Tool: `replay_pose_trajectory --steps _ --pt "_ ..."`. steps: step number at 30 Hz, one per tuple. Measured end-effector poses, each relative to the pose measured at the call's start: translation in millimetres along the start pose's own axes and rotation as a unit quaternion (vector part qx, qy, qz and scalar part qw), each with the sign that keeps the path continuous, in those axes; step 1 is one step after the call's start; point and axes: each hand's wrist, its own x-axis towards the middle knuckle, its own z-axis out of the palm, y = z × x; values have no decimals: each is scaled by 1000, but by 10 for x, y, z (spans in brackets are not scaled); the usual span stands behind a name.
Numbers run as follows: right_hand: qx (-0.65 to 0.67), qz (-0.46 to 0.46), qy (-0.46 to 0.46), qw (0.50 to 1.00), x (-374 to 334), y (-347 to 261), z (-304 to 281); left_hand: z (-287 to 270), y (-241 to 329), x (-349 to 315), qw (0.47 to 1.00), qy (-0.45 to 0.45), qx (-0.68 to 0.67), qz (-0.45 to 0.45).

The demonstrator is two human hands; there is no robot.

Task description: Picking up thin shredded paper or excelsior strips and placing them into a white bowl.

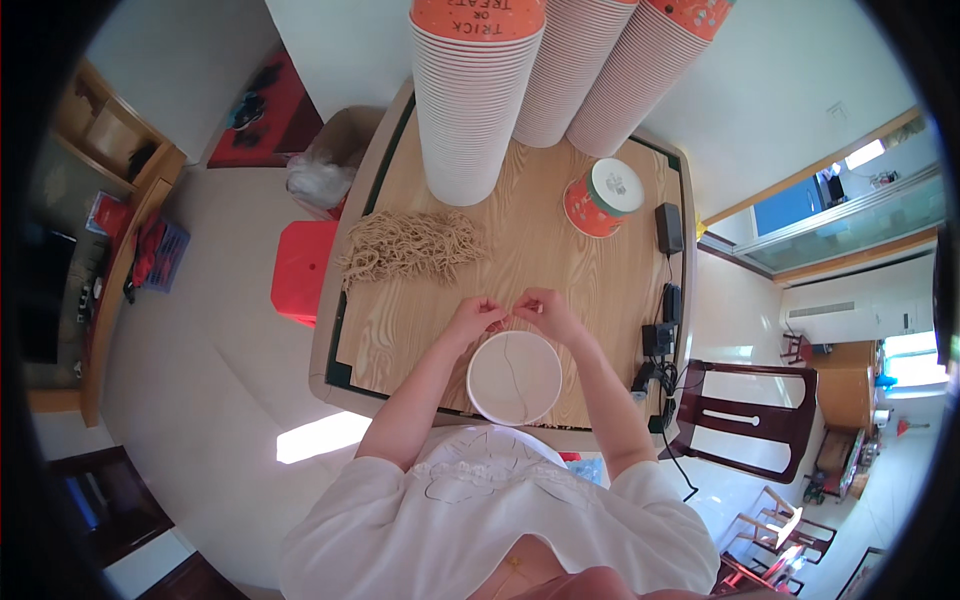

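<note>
Apparently, the bare left hand (478,318) and bare right hand (549,312) pinch a thin tan string (512,370) at the far rim of a round white tub (489,385) by the brown wood-grain table's (392,335) near edge, where uneven tugging could tip it or slip the string free.

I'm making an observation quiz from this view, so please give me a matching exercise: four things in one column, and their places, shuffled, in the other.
1. white tub
2. tan cord pile
3. red stool
4. black adapters

A. off the table, beside its left edge
B. on the table, along its right edge
C. right by the left hand and right hand
D. on the table's left part

Pairs: 1-C, 2-D, 3-A, 4-B
</note>
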Motion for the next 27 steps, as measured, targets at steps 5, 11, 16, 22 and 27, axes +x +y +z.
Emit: replay_pose_trajectory --steps 5,11,16,22,27 --pt "-3 -2 31 1000 -23 -34 -70 7 10 28 1000 25 3 -12" --pt "-22 36 35 998 -88 -133 -154 115 56 2 994 21 48 92" --pt "-32 12 25 999 -41 -106 -146 109 25 111 997 3 62 48" --pt "-15 40 108 993 -44 -67 -302 58 61 64 996 54 54 44" --pt "-105 -188 137 967 -32 -281 -83 47 49 73 997 38 49 39"
